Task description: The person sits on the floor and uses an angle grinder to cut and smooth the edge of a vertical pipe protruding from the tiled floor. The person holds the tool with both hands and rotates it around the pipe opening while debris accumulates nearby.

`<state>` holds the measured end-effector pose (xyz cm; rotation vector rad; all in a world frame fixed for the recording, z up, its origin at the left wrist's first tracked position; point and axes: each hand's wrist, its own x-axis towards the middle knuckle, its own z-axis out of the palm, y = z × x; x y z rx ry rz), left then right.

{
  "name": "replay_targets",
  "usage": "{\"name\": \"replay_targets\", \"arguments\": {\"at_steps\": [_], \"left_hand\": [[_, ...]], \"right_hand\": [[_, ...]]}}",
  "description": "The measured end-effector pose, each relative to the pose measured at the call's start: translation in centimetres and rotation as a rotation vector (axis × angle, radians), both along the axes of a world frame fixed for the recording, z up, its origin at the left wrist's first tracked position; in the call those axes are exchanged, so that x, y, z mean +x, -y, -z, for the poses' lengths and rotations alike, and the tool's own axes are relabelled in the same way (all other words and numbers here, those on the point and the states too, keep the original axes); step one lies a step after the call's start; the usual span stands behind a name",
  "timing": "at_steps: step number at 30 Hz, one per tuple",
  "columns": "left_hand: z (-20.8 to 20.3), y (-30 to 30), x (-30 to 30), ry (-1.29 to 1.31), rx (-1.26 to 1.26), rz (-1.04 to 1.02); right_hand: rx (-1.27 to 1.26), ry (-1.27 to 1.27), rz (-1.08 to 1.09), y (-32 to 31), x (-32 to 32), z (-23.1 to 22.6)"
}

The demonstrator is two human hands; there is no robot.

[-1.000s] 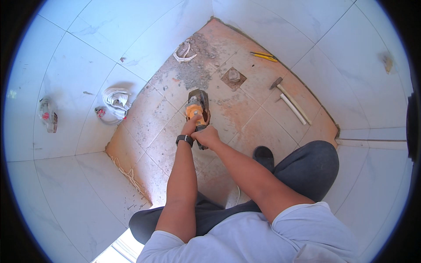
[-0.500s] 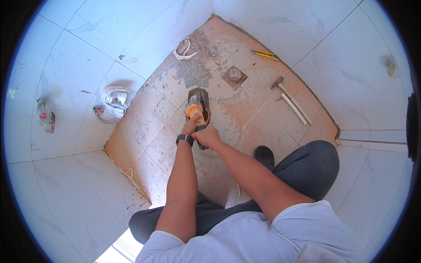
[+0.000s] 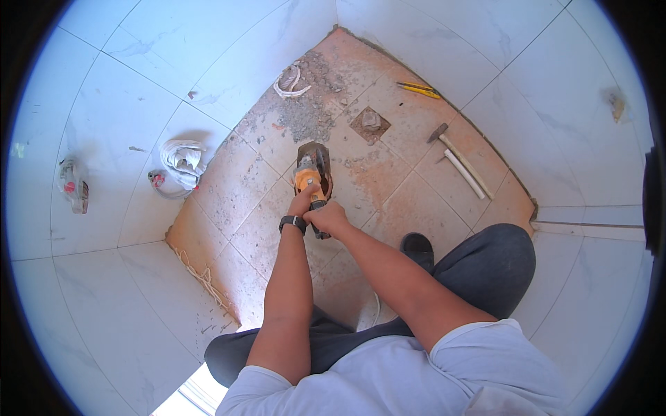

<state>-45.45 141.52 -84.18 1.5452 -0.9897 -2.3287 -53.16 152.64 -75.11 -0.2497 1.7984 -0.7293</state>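
Observation:
Both of my hands grip an orange and black handheld power cutter (image 3: pixel 306 177) with a dark guard at its far end. My left hand (image 3: pixel 301 201), below which a black watch sits on the wrist, is closed around the tool's body. Behind it, nearer to me, my right hand (image 3: pixel 330 218) wraps the black rear handle. The tool is held over the tiled floor (image 3: pixel 255 209), in front of a patch of grey rubble (image 3: pixel 311 119). Whether its blade touches the tile is hidden by the guard.
Right of the rubble, a square hole (image 3: pixel 370 125) holds a broken chunk. A hammer (image 3: pixel 463 159), a white tube (image 3: pixel 465 172) and a yellow tool (image 3: pixel 419 89) lie along the right wall. A white hose bundle (image 3: pixel 182 163) hangs at the left wall; string (image 3: pixel 205 279) lies below.
My view has shifted very slightly. Both hands stay on the cutter, which has hardly moved, and nothing was taken up or let go.

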Motion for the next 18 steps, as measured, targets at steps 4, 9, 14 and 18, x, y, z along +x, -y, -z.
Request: {"name": "replay_targets", "arguments": {"at_steps": [4, 9, 14, 18], "left_hand": [[0.1, -0.1, 0.2, 0.013, 0.018, 0.021], [0.0, -0.6, 0.3, -0.039, -0.010, -0.010], [-0.3, -0.1, 0.6, -0.066, -0.003, 0.016], [-0.4, -0.1, 0.5, -0.111, -0.010, 0.014]], "right_hand": [[0.025, 0.002, 0.003, 0.0, 0.1, 0.4], [-0.030, -0.070, -0.026, -0.3, 0.2, -0.1], [-0.017, -0.068, -0.044, -0.5, 0.2, -1.4], [0.007, -0.119, -0.048, -0.4, 0.5, -1.9]]}}
